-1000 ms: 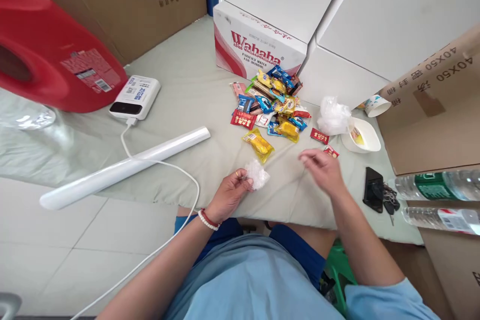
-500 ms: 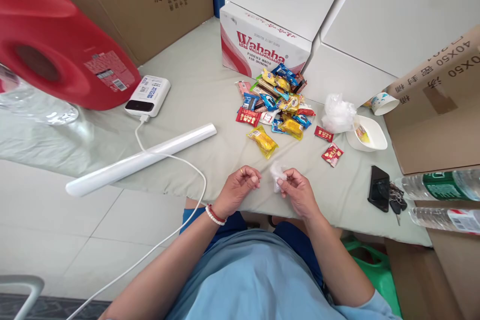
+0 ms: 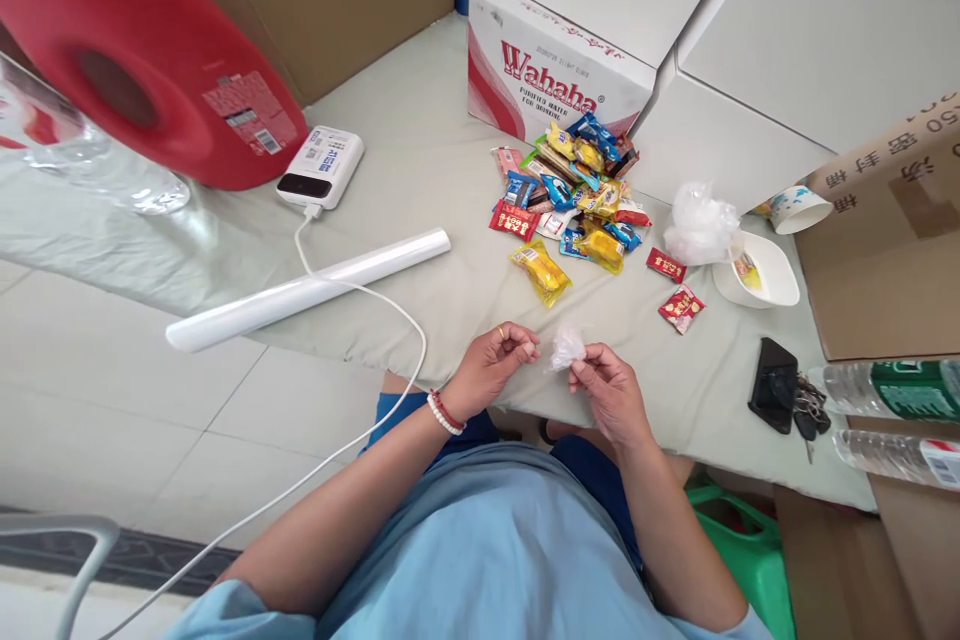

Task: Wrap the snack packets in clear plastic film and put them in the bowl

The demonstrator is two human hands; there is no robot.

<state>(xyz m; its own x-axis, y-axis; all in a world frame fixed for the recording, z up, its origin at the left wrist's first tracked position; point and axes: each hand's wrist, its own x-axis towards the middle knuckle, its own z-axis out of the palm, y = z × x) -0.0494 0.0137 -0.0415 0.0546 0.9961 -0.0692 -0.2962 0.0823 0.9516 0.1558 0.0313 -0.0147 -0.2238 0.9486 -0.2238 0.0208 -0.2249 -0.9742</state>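
My right hand (image 3: 613, 398) pinches a small crumpled clear plastic bag (image 3: 566, 348) between thumb and fingertips, just above the cloth. Facing it, my left hand (image 3: 495, 368) has its thumb pressed to its curled fingers; whatever may be between them is too small or hidden to name. A gap separates the left fingertips from the bag. Beyond both hands lies a yellow-wrapped snack (image 3: 541, 273), in front of a heap of small wrapped snacks (image 3: 577, 185). Two red packets, one a red snack packet (image 3: 681, 308), lie to the right.
A larger crumpled plastic bag (image 3: 701, 223) leans by a white bowl (image 3: 772, 278). Further right are a black phone (image 3: 773, 385), keys (image 3: 810, 408) and bottles. At left lie a white tube (image 3: 307, 290), a cable (image 3: 397, 302) and a white device (image 3: 321, 167). A Wahaha carton (image 3: 555, 60) stands behind.
The view has shifted, so the table things sit further right. The plastic bag in my right hand now points up and left, more bunched. My left hand stays pinched beside it.
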